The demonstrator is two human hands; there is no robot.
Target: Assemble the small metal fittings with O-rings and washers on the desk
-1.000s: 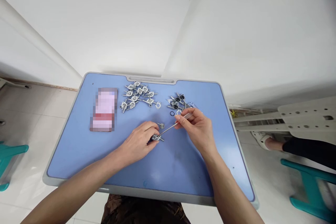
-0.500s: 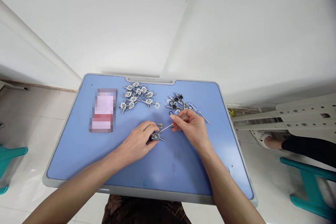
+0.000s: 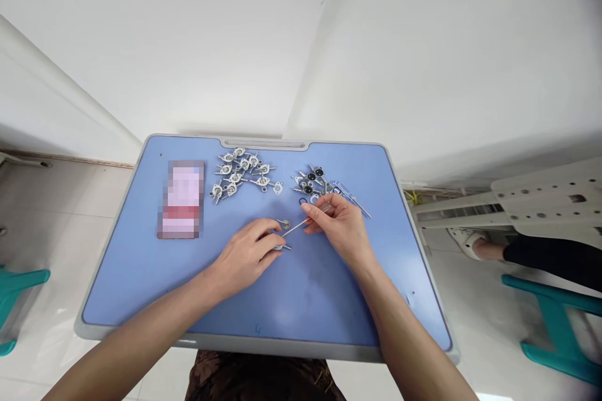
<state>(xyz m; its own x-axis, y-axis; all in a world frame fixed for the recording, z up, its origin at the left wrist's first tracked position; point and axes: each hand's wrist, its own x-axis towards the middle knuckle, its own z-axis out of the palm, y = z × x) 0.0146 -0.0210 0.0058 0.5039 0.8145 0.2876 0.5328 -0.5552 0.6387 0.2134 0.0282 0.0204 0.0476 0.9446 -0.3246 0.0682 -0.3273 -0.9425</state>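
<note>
Left hand [image 3: 249,254]: fingers closed about one small metal fitting [image 3: 285,247], mostly hidden, low over the surface [image 3: 301,319]. Right hand [image 3: 342,225]: pinching a thin-shafted tool [image 3: 295,227], slanted down to the left fingertips, its tip concealed. Just beyond the left hand: one loose metal piece [image 3: 285,224]. Near the right hand: one black ring [image 3: 302,200], a cluster of black-capped fittings [image 3: 308,189], a second thin-shafted tool [image 3: 361,207]. Farther left: a heap of metal fittings [image 3: 235,177], one flat plate [image 3: 278,188], one pixelated oblong item [image 3: 181,191].
</note>
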